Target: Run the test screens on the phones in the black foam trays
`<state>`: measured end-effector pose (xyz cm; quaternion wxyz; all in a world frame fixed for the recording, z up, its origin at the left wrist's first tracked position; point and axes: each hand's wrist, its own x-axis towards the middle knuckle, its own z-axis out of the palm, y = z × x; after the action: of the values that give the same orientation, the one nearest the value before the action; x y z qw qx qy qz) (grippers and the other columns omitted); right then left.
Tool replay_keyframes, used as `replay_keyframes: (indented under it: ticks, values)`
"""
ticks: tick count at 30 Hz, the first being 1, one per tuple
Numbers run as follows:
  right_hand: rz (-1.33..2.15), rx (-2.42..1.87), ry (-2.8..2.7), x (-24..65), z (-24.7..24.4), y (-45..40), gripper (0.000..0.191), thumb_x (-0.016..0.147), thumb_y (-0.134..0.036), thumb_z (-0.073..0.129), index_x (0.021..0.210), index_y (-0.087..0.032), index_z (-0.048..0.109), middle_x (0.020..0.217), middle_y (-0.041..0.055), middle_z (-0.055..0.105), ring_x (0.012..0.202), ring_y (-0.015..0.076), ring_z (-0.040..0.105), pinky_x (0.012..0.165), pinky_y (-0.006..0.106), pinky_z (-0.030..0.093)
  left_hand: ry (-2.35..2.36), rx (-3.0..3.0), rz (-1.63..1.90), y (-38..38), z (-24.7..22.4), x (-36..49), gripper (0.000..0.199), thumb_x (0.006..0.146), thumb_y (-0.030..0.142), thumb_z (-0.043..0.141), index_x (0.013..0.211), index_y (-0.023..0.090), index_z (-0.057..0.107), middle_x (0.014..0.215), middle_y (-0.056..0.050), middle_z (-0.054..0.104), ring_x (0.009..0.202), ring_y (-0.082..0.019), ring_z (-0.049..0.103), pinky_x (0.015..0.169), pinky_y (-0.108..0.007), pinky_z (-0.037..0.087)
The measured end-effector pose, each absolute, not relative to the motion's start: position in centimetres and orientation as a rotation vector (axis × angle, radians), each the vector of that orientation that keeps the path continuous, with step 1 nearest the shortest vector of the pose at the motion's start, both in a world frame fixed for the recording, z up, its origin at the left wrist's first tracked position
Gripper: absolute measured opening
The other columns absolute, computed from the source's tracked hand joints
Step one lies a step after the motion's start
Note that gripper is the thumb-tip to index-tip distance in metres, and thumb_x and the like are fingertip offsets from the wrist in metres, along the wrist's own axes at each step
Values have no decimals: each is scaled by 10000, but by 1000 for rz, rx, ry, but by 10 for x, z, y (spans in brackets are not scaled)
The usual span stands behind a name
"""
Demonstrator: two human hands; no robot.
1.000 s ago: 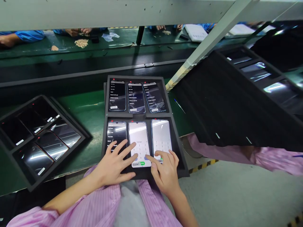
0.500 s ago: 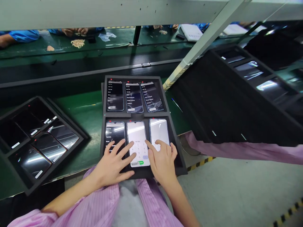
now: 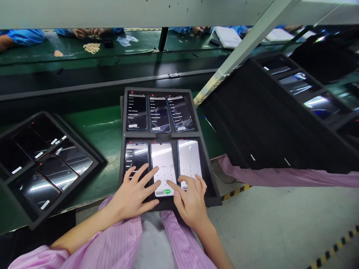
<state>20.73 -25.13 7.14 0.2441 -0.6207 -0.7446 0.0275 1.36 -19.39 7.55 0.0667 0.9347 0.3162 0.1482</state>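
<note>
Head view, right hand [image 3: 193, 203]: index finger extended over the middle phone [image 3: 162, 155], others loosely curled, gripping nothing; contact unclear.
Left hand [image 3: 131, 196]: fingers wide across lower-left phone [image 3: 137, 153] and middle phone's edge, probably steadying.
Middle phone: face-up in lower row of tray [image 3: 158, 90], perhaps for easy tapping.
Tray divider [image 3: 140, 135]: presumably keeps rows apart.

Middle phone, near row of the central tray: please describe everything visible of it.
The middle phone lies face up in the tray, glassy-looking, with a thin bluish edge. Its white lit screen shows a number keypad and green button; a small label sits at lower left. The left hand has fingers across its left edge; the right hand points its index finger over the keypad, contact unclear.
</note>
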Motion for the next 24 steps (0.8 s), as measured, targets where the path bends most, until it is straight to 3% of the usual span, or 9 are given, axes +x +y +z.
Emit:
replay_keyframes:
  ticks: [6,12,24]
  values:
    - [51,-1679,-2005,206,72,-253,355,883,-178,323,930,-216,673,876,45,524,853,170,488,951,427,248,973,2807,412,-195,74,14,406,833,540,450,1079,271,628,1346,-51,484,1201,-298,373,994,-436,119]
    - [-32,-1659,-1894,214,73,-258,323,853,-155,368,776,-208,677,800,30,527,773,160,484,891,409,299,980,2821,420,-195,72,14,446,822,574,438,1124,291,604,1339,-51,488,1198,-290,368,1006,-427,88]
    - [14,-1650,-1865,215,71,-257,315,836,-147,378,799,-215,683,787,22,528,766,153,497,911,411,304,883,2843,445,-194,75,14,392,826,564,440,1053,310,635,1304,-30,524,1170,-283,387,986,-415,100]
